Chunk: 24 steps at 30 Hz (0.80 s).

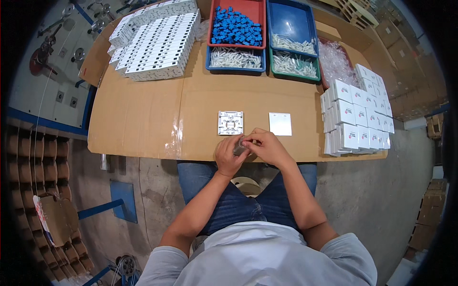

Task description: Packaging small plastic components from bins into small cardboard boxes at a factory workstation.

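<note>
Close to the table's near edge, my left hand (228, 156) is wrapped round a small grey-brown, rounded piece (239, 147) whose kind I cannot make out. My right hand (268, 148) has its fingertips closed at the top of the same piece, partly hiding it. Just beyond the left hand lies a white square frame (230, 123) with a metal-edged opening in its middle. Beyond the right hand, a flat white square plate (280, 124) rests on the cardboard.
Cardboard (138, 114) covers the table. White parts stand stacked (160, 45) at the back left. A red tray (263, 24) holds blue pieces; blue (234, 71) and green (293, 76) trays hold small white pieces. Clear bags (336, 62) and white boxes (358, 117) are at the right.
</note>
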Each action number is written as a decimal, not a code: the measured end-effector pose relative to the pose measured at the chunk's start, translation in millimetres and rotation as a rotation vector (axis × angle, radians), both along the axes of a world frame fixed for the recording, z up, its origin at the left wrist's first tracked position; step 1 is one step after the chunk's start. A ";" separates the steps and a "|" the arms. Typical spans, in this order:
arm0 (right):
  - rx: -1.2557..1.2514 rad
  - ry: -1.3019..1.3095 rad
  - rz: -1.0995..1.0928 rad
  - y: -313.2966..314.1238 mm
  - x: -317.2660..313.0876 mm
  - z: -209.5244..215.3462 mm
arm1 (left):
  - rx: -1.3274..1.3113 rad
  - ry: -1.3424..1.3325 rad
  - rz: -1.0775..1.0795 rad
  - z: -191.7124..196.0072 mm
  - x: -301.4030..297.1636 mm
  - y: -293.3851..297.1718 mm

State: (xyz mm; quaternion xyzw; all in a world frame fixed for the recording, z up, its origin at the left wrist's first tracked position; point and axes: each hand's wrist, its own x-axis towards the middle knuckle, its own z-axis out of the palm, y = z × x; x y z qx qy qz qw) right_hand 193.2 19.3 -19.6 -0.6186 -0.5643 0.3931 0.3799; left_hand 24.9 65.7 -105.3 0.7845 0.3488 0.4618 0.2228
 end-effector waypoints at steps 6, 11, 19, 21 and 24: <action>0.009 0.053 -0.134 -2.0 12.5 -13.2 | -0.018 0.054 -0.027 1.4 8.3 -4.1; 0.045 -0.232 -0.284 30.6 74.7 -32.3 | -0.030 0.058 -0.037 -4.1 4.2 -5.7; 0.278 -0.714 -0.746 125.0 243.0 -41.4 | -0.011 0.110 0.007 -0.4 10.8 -4.4; 0.237 -0.912 -0.764 146.8 262.4 -38.2 | 0.012 0.113 0.011 -2.2 10.0 -2.9; 0.221 -1.005 -0.778 165.9 268.7 -44.0 | -0.005 0.123 0.026 -2.5 7.7 -3.0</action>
